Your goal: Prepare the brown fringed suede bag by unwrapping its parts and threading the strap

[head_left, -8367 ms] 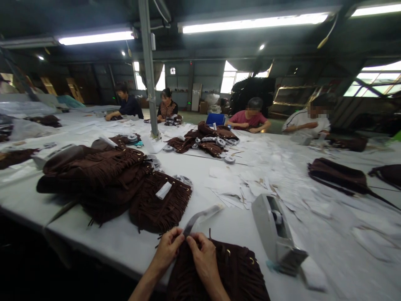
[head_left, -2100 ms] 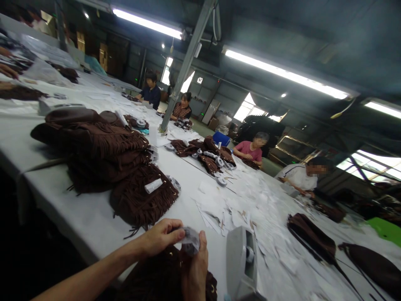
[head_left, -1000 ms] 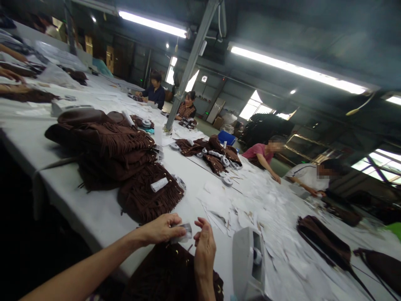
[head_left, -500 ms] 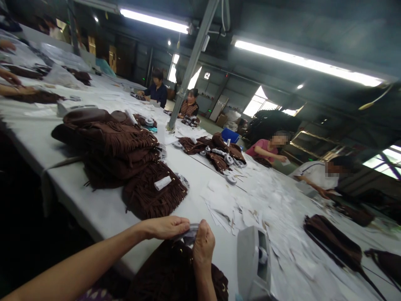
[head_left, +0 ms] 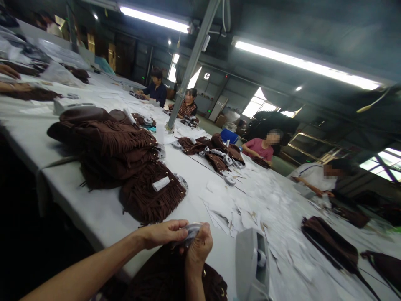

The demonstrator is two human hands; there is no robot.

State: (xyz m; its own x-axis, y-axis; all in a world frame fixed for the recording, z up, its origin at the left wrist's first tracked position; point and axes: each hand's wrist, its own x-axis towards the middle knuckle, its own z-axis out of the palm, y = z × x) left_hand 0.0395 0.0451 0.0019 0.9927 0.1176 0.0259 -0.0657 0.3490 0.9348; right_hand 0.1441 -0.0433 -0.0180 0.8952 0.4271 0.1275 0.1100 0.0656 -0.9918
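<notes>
My left hand pinches the left side of a curved piece wrapped in whitish-grey film. On the other side of that piece my right hand has its fingers closed around it. Directly below both hands lies a dark brown fringed bag with gold eyelets, partly covered by my right wrist. A grey tape dispenser stands to the right of my right hand. Another fringed bag, bearing a small white roll, lies just beyond my left hand.
Stacked brown bags rise at the left of the white table. More bags with wrapped rings lie farther back, near a metal post. Loose paper sheets cover the middle right. Several people work around the table.
Both hands have shifted slightly; my right hand has turned inward and more of the wrapped piece shows between them. Across the table, the person in pink has lowered a hand.
</notes>
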